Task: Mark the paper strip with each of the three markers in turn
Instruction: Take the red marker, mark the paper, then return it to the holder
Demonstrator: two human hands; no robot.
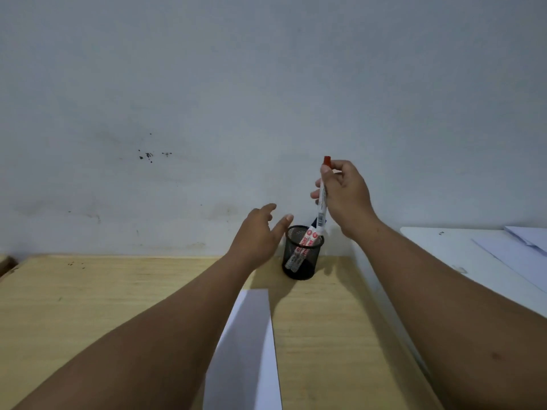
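A black mesh pen cup (302, 261) stands at the back of the wooden desk by the wall. Two white markers (303, 245) lean inside it. My right hand (346, 196) is shut on a red-capped white marker (322, 199), held upright just above the cup, its lower end near the rim. My left hand (260, 235) hovers open beside the cup's left side, fingers spread, apart from it. A long white paper strip (248, 350) lies on the desk in front of the cup, running toward me between my forearms.
The wooden desk (103, 306) ends at a pale wall (207, 113) behind the cup. A white surface (444, 255) with loose white sheets (515, 247) adjoins the desk on the right.
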